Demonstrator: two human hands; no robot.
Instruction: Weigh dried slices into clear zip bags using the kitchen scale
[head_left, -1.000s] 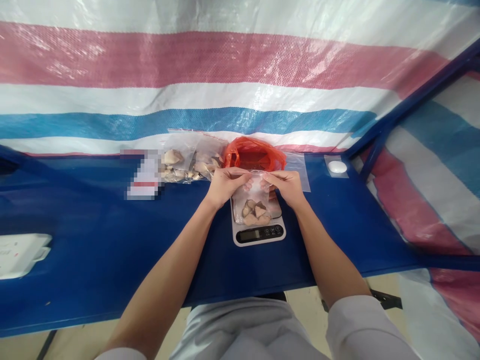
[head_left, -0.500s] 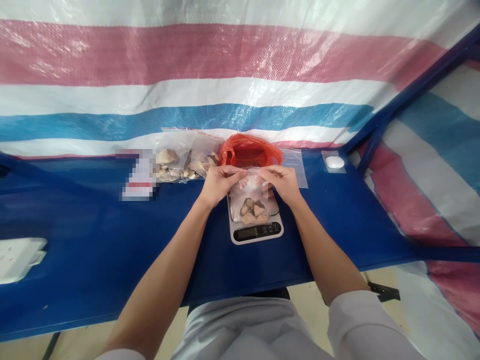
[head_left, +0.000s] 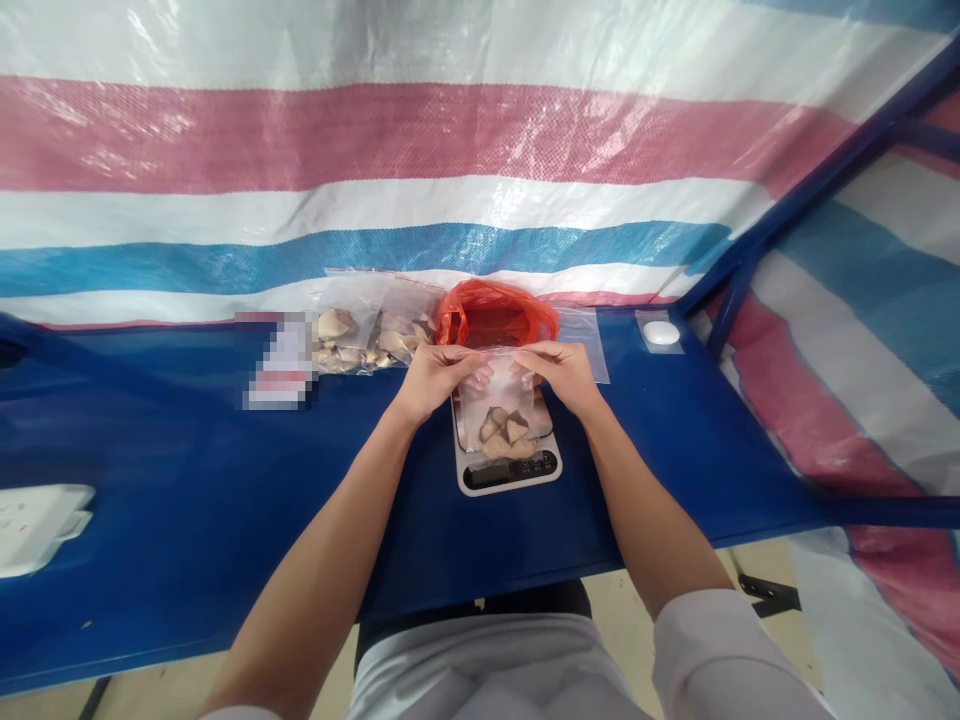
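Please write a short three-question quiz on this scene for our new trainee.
1. True or false: the left hand and the right hand both pinch the top of the small clear bag.
2. Over what is that bag held? (a) a red plastic bag (b) a white digital scale (c) a striped sheet
3. Fill in: the white oval object lies near the ____ end of the blue table.
Key: 1. true; 2. b; 3. right

The held bag (head_left: 496, 396) is partly hiding the scale (head_left: 510, 485); pixelation is blurring an item (head_left: 281, 378) at 9 o'clock; a white case (head_left: 39, 530) is being cropped at 8.
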